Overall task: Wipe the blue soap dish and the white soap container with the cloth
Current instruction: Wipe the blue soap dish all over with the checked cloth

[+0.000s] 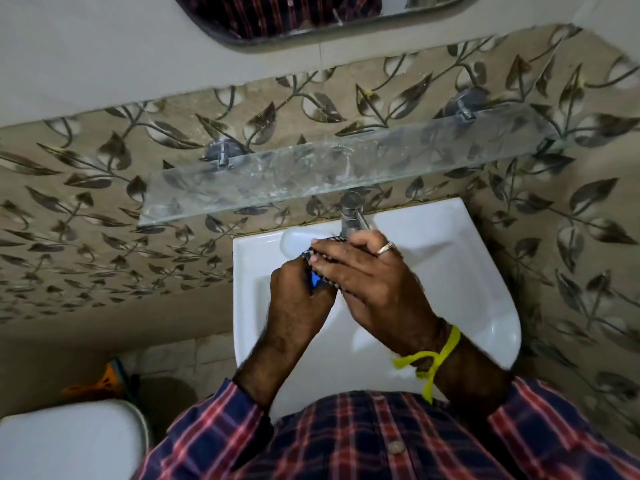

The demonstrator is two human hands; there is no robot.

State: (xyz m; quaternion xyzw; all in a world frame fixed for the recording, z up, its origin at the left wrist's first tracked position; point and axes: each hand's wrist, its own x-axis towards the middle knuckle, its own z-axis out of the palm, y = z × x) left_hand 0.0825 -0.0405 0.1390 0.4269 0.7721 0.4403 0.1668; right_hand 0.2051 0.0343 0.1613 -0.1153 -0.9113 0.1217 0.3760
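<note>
- A bathroom: a white sink (450,289) against leaf-patterned tiles, with a glass shelf (311,168) on the wall above it.
- The wiping looks under way on the blue soap dish (315,279), gripped in the left hand (298,289) over the basin.
- The right hand (360,275) presses the checked cloth (325,252) onto it.
- The dish is mostly hidden (only a blue sliver shows).
- The white soap container (294,239) sits at the sink's far left rim, seemingly still to do.

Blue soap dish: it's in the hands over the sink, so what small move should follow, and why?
Probably keep rubbing: the left hand grips the blue soap dish, the right hand presses the cloth on it. The dish is mostly hidden.
</note>
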